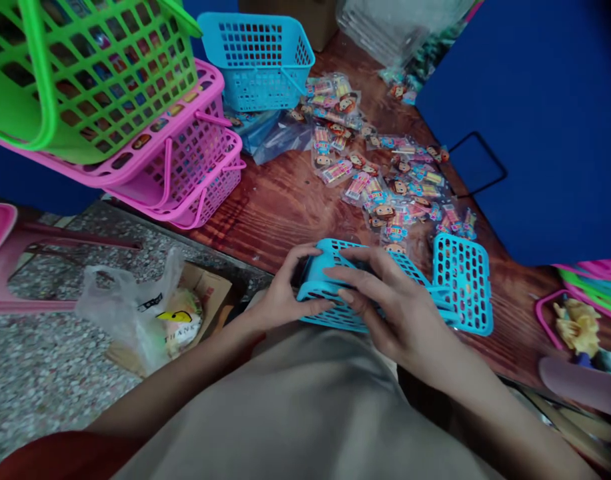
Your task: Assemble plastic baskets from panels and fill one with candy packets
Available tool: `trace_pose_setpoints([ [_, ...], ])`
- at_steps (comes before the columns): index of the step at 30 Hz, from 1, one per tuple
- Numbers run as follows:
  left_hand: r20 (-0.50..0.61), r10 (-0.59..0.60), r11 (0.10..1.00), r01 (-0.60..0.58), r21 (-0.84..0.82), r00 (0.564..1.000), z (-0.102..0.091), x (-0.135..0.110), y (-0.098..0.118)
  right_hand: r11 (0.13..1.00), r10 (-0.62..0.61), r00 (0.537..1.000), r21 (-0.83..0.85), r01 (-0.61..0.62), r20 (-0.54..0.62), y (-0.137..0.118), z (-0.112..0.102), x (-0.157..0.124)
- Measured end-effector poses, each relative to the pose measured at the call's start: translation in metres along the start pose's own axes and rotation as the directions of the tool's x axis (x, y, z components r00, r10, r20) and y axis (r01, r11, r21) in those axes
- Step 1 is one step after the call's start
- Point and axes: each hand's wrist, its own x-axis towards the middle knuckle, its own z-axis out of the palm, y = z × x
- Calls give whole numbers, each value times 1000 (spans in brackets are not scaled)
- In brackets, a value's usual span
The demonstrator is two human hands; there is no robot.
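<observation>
A small blue plastic basket [455,280] lies tipped on its side at the near edge of the wooden table [280,200]. My left hand [285,293] grips its left end, fingers curled round the rim. Over the basket's upper side lies my right hand [385,300], fingers wrapped on the lattice. Just beyond the basket spreads a heap of several small cartoon-printed packets [380,173].
A green basket [85,73] sits stacked on pink baskets [185,167] at the left, another blue basket [258,60] at the back. On the floor a plastic bag [140,307] rests on cardboard beside a pink stool [15,260]. More coloured baskets [585,287] at right.
</observation>
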Motion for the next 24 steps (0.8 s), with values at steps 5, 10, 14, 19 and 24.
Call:
trace_pose_setpoints([
  [5, -13, -41, 996, 40, -80, 999, 3, 3, 5, 998, -56, 996, 26, 54, 64, 8, -8, 10],
  [10, -11, -36, 996, 35, -85, 999, 4, 5, 8, 991, -104, 992, 87, 98, 73, 12, -11, 14],
  [14, -24, -44, 998, 43, -55, 999, 4, 6, 11, 994, -101, 993, 55, 98, 57, 12, -10, 15],
  [19, -21, -54, 996, 53, -68, 998, 6, 8, 13, 991, -136, 988, 4, 136, 78, 15, -11, 19],
  [24, -29, -40, 997, 38, -70, 999, 7, 8, 13, 983, -158, 976, -69, 170, 149, 14, -14, 21],
])
